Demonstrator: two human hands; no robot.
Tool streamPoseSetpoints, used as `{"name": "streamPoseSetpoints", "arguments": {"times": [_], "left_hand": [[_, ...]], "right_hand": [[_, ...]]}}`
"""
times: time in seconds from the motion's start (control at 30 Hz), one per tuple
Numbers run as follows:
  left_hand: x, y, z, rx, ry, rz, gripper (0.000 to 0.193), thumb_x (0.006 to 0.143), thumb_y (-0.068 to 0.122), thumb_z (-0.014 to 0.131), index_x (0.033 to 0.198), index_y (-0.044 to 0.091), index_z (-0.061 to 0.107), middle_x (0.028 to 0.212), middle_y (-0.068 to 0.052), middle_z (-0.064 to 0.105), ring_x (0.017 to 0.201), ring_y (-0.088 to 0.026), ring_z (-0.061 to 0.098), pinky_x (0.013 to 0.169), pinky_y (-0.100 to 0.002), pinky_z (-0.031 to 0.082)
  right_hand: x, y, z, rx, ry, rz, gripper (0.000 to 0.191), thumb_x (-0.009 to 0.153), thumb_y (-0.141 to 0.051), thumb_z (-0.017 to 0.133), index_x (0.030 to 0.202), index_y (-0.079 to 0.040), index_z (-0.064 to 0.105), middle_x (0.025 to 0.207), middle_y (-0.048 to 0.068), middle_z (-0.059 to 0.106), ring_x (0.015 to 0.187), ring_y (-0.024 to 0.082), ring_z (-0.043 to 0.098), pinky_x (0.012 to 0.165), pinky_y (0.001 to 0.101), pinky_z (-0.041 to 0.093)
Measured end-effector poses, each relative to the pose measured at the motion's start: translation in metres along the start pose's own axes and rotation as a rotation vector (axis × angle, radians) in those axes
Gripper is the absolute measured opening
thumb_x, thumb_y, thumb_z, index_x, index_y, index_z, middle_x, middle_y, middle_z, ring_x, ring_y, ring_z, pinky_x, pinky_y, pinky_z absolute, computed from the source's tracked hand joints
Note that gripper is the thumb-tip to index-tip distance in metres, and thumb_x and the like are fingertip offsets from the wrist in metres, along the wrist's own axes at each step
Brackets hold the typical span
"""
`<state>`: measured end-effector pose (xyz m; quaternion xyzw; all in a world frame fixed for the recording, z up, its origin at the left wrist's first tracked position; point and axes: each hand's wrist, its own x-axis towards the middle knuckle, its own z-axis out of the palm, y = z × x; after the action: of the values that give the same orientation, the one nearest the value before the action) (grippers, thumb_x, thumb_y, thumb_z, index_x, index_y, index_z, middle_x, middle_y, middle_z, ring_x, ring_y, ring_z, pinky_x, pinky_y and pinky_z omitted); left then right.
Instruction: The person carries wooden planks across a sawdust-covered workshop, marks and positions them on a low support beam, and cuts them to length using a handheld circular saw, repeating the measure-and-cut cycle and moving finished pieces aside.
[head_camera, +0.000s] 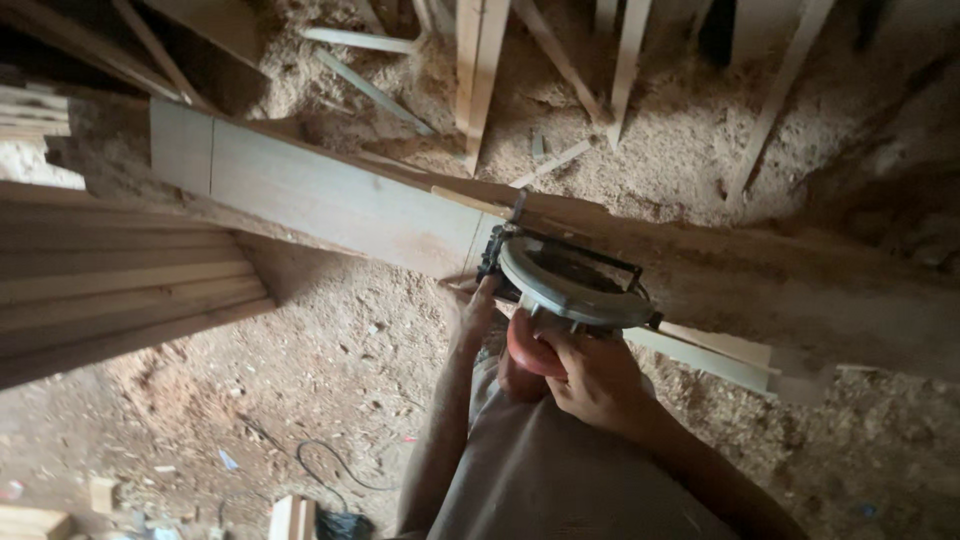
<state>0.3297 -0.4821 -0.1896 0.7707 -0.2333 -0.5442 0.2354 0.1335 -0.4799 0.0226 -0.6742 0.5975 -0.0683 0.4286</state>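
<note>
You're mid-rip with the circular saw (575, 285) sitting on the long plank (330, 195), right hand (590, 375) fingers wrapped tight on its red handle, left hand (475, 305) flat on the plank edge, so next is probably a steady straight push.

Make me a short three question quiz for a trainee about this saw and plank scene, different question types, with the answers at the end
1. True or false: the right hand holds the circular saw from behind.
2. Multiple choice: what does the left hand touch? A) the black cable on the floor B) the near edge of the plank beside the saw C) the stack of boards on the left
3. Fill in: the floor under the plank is covered with ____.

Key: 1 true; 2 B; 3 sawdust.
</note>
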Motion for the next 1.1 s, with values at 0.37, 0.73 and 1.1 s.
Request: {"name": "streamPoseSetpoints", "arguments": {"times": [0.37, 0.73, 1.1], "left_hand": [[0.011, -0.009, -0.008, -0.256, -0.223, -0.115, 0.058, 0.087, 0.026, 0.077, 0.122, -0.003, 0.042, 0.08, -0.015, 0.066, 0.058, -0.015, 0.059, 0.05, -0.027, 0.047], [0.06, -0.001, -0.072, -0.27, -0.311, 0.051, 0.04, 0.096, 0.025, 0.077, 0.112, -0.011, 0.069, 0.093, -0.009, 0.074, 0.074, -0.011, 0.066, 0.06, -0.028, 0.052], [0.137, 0.048, -0.174, -0.116, -0.121, -0.062, 0.046, 0.088, 0.021, 0.083, 0.116, -0.012, 0.066, 0.097, -0.015, 0.074, 0.077, -0.016, 0.067, 0.066, -0.031, 0.057]], "right_hand": [[0.003, -0.005, 0.004, 0.008, 0.15, -0.064, 0.036, 0.071, -0.017, 0.076, 0.106, -0.01, 0.07, 0.084, 0.016, 0.073, 0.077, 0.041, 0.071, 0.073, 0.0548, 0.052], [0.044, -0.037, 0.041, 0.086, 0.096, -0.075, 0.041, 0.078, -0.016, 0.074, 0.117, -0.007, 0.064, 0.08, 0.017, 0.073, 0.067, 0.039, 0.072, 0.061, 0.0522, 0.056], [0.133, -0.112, 0.11, -0.014, 0.029, -0.116, 0.042, 0.08, -0.023, 0.072, 0.115, -0.002, 0.063, 0.069, 0.018, 0.07, 0.054, 0.035, 0.07, 0.048, 0.0505, 0.055]]}}
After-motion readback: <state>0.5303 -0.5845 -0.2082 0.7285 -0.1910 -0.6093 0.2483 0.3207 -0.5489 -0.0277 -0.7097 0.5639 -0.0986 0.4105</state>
